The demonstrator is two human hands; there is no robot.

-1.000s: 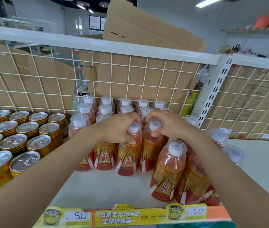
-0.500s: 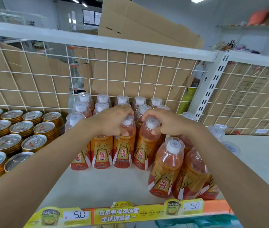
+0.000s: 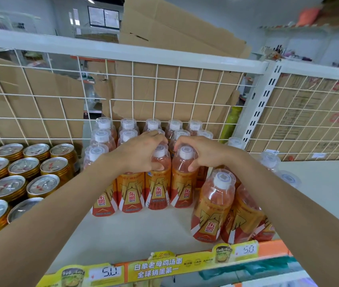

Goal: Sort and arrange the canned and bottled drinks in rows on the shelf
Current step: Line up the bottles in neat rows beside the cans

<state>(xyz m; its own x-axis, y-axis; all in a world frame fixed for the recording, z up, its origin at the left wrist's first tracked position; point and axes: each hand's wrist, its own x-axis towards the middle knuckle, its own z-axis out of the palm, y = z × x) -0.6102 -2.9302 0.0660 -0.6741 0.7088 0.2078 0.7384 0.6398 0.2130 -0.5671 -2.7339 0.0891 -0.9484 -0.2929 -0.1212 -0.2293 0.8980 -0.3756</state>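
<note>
Several orange drink bottles with white caps stand in rows on the white shelf (image 3: pixel 135 230), against the wire grid back. My left hand (image 3: pixel 139 152) grips the neck of one front-row bottle (image 3: pixel 158 183), fingers curled over its cap. Beside it, my right hand (image 3: pixel 201 151) grips the neck of the neighbouring bottle (image 3: pixel 182 183). Both bottles stand upright on the shelf. Loose bottles (image 3: pixel 214 208) cluster at the front right, apart from the rows. Gold cans (image 3: pixel 23 168) with silver tops fill the left side in rows.
A white wire grid (image 3: pixel 156 90) with cardboard behind closes the shelf's back. A slotted white upright (image 3: pixel 261 104) divides it from the bay on the right. Yellow price strips (image 3: pixel 158 268) run along the front edge. Bare shelf lies in front of the rows.
Both hands have stayed on the same two bottle necks, which moved slightly back into line with the front row. The view has shifted a little.
</note>
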